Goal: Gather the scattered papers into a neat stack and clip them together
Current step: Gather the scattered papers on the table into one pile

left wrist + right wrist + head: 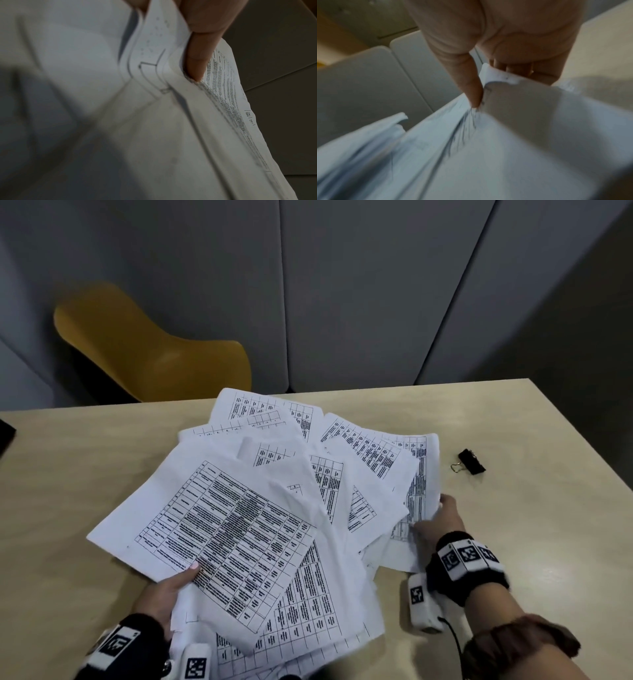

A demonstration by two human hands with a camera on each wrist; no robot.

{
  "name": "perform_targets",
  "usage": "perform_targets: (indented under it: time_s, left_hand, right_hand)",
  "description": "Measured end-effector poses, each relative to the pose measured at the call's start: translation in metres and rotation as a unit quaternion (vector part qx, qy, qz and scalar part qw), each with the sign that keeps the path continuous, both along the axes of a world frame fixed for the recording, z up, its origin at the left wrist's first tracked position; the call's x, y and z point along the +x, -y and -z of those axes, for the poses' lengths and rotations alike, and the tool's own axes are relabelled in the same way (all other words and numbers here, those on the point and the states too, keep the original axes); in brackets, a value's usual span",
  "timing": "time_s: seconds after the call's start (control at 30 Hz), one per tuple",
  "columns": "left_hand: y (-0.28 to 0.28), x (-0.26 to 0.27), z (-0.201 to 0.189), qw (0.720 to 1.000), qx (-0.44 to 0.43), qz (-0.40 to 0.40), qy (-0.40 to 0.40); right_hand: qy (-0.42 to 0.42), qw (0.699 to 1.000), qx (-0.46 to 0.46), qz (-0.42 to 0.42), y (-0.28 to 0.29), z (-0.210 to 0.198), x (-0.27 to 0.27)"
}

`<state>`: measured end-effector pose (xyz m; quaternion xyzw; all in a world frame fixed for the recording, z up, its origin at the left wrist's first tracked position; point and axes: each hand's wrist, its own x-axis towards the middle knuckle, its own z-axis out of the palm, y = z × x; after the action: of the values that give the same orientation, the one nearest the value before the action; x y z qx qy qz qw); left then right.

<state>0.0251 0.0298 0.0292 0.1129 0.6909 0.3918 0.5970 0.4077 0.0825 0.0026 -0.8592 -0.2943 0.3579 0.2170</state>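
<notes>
gathering | our left hand (161, 594) pinches papers (239, 508) near edge, right hand (442, 520) pinches far side, to square them | binder clip (471, 461) right of papers, unused

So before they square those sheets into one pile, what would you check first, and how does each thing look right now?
1. Left hand has a firm hold on the papers: ok, thumb on top, pinching several sheets at the near edge.
2. Right hand has a hold: ok, it pinches a sheet at the right side of the spread.
3. Sheets lined up: not ok, they fan out at many angles.
4. All sheets on the table: cannot tell, the near ones run out of the head view.
5. Binder clip free and near: ok, it lies alone on the table, right of the papers.
6. Sheets uncreased: not ok, some edges curl and buckle.
</notes>
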Motion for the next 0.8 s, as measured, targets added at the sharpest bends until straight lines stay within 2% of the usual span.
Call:
perform_targets:
  time_s: [0.13,0.2,0.37,0.43,0.6,0.8]
  left_hand:
    - [-0.004,-0.003,0.005,0.999,-0.006,0.018,-0.026]
    - [-0.006,-0.004,0.010,0.998,-0.006,0.012,-0.063]
    - [-0.011,-0.026,0.047,0.995,-0.021,0.020,-0.095]
    - [-0.011,-0.014,0.027,0.993,-0.030,0.028,-0.112]
    - [-0.012,-0.012,0.022,0.992,-0.027,0.031,-0.115]
    - [-0.008,0.005,-0.013,0.993,-0.035,0.050,-0.099]
  right_hand:
    - [-0.039,0.992,0.075,0.095,-0.002,-0.005,-0.006]
    - [-0.055,0.986,0.105,0.113,-0.009,-0.010,-0.013]
    - [-0.102,0.987,0.095,0.080,-0.024,-0.008,-0.042]
    - [-0.115,0.986,0.094,0.074,-0.026,-0.001,-0.053]
    - [-0.109,0.993,0.041,0.016,-0.027,0.006,-0.067]
    - [-0.078,0.997,-0.021,-0.012,-0.014,-0.005,-0.030]
